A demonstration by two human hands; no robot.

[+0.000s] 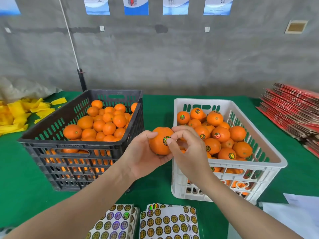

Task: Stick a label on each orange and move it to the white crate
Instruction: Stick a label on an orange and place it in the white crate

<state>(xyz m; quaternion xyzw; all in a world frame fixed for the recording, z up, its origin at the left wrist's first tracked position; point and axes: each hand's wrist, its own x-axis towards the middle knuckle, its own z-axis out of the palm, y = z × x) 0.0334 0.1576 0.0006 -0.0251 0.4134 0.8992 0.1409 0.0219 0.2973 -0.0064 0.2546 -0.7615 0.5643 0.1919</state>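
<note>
We hold the orange in mid-air between the two crates. It is cupped in our left hand, whose fingers and thumb wrap it from seven o'clock. Our right hand comes at it from three o'clock. Its thumb lies on the label, on the side of the fruit facing us, and its curled fingers hook over the top at one o'clock, so this hand pinches the orange too. We judge the step in hand to be pressing the label down.

To do it well, we should hold the left grip firm so the fruit cannot roll under the thumb. Then we rub from the label's middle outward to its rim, since the peel is curved and dimpled and an edge may lift. Part of the label is under the thumb, so we cannot tell whether it lies flat all round; it is worth a look before letting go.

The white crate stands at three o'clock of the orange, just beside it and well filled with labelled fruit. We should set ours into a hollow there, not drop it. The black crate at nine o'clock holds the unlabelled ones, and the sheets lie at six o'clock.
</note>
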